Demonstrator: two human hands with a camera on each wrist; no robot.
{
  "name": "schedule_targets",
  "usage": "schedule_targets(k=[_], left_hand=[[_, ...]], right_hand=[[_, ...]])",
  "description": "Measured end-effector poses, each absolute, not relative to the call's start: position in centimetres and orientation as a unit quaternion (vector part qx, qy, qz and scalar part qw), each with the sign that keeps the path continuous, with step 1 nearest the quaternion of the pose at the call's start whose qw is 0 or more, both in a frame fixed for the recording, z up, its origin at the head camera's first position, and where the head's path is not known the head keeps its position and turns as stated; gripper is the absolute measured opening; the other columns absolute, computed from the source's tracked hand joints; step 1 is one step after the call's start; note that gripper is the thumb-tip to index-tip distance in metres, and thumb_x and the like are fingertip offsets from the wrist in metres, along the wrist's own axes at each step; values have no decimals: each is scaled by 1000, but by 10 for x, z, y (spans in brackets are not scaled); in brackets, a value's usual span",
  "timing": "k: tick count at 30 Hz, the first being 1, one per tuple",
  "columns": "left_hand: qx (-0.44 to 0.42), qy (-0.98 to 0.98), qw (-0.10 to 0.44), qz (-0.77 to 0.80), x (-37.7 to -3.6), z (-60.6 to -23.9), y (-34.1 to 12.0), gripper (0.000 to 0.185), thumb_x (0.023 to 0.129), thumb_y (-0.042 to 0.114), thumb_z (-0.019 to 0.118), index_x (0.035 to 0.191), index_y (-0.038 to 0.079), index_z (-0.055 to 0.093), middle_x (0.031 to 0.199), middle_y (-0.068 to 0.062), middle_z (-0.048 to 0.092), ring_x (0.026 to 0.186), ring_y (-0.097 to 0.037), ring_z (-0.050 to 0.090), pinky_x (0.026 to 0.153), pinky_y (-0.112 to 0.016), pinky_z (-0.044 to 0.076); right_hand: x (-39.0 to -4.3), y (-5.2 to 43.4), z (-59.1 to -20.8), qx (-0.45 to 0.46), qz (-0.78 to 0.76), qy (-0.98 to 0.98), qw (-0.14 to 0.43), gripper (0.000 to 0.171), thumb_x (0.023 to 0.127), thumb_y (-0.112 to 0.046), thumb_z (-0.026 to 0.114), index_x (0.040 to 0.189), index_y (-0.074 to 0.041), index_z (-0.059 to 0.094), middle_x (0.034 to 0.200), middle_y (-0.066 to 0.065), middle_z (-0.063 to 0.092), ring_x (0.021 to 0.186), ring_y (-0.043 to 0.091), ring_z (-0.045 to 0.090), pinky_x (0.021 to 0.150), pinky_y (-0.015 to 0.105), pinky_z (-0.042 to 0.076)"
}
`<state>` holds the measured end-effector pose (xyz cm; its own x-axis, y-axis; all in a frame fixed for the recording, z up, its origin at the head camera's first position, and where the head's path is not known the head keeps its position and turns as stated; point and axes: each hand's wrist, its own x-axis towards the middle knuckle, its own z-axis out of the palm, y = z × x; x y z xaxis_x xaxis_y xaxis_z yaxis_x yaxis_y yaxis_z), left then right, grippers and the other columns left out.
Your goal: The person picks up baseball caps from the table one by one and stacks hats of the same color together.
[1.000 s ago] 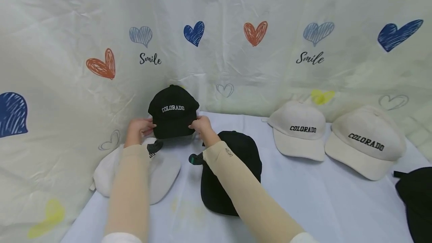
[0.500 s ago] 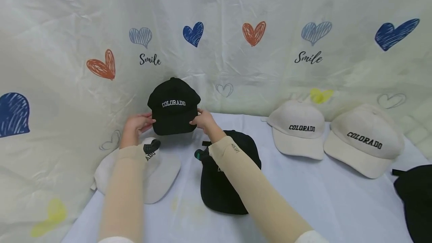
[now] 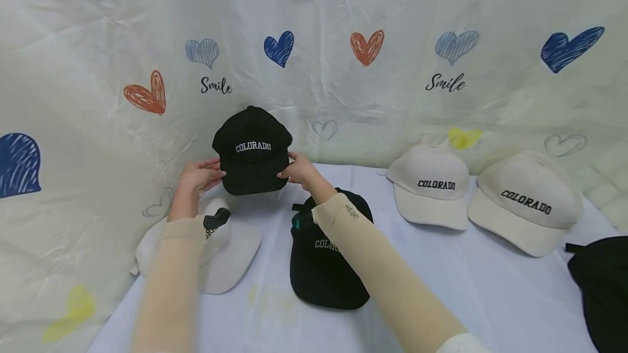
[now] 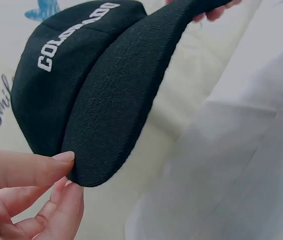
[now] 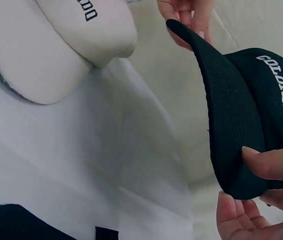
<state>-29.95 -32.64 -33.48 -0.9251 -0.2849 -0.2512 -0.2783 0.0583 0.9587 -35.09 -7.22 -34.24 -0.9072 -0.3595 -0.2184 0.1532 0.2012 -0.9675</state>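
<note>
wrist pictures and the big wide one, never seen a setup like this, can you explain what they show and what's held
There's no machine here, just a person working bare-handed. The wide picture comes from a camera worn on the head, looking forward and down; the two close ones come from a camera on each wrist. The left hand and right hand each pinch one side of the brim of a black cap marked COLORADO, the same cap in all three pictures. On the white-covered table lie a pale cap and a second black cap, both partly hidden by the arms. Further right are a second pale cap and a third pale cap, then a third black cap, cut off by the picture's edge.
</note>
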Motion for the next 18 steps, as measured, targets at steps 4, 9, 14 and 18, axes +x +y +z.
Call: schedule_targets(k=[4, 9, 14, 18], left_hand=[[187, -720, 7, -668, -296, -334, -324, 63, 98, -6, 60, 157, 3, 38, 131, -9, 51, 82, -4, 61, 109, -39, 42], [196, -721, 14, -664, -291, -331, -317, 62, 99, -5, 62, 156, 6, 41, 141, -12, 48, 87, -6, 62, 108, -37, 44], [196, -731, 28, -653, -286, -326, -311, 61, 98, -4, 63, 155, 7, 44, 132, -8, 51, 96, -10, 60, 105, -33, 47], [189, -738, 33, -647, -281, -323, -308, 61, 99, -3, 63, 155, 7, 44, 132, -8, 51, 98, -11, 60, 104, -32, 47]], right_hand=[[-350, -68, -339, -75, -621, 751, 211, 83, 95, 5, 68, 163, -9, 23, 149, 23, 49, 130, 33, 54, 109, 43, 46], [-348, -63, -333, -83, -610, 759, 210, 84, 94, 6, 68, 163, -10, 23, 148, 23, 48, 129, 33, 54, 109, 43, 46], [-347, -56, -328, -96, -598, 769, 203, 84, 94, 4, 69, 163, -11, 24, 144, 24, 49, 125, 33, 56, 108, 43, 47], [-345, -51, -327, -103, -591, 775, 199, 84, 94, 2, 70, 163, -11, 24, 142, 23, 50, 121, 32, 57, 106, 42, 48]])
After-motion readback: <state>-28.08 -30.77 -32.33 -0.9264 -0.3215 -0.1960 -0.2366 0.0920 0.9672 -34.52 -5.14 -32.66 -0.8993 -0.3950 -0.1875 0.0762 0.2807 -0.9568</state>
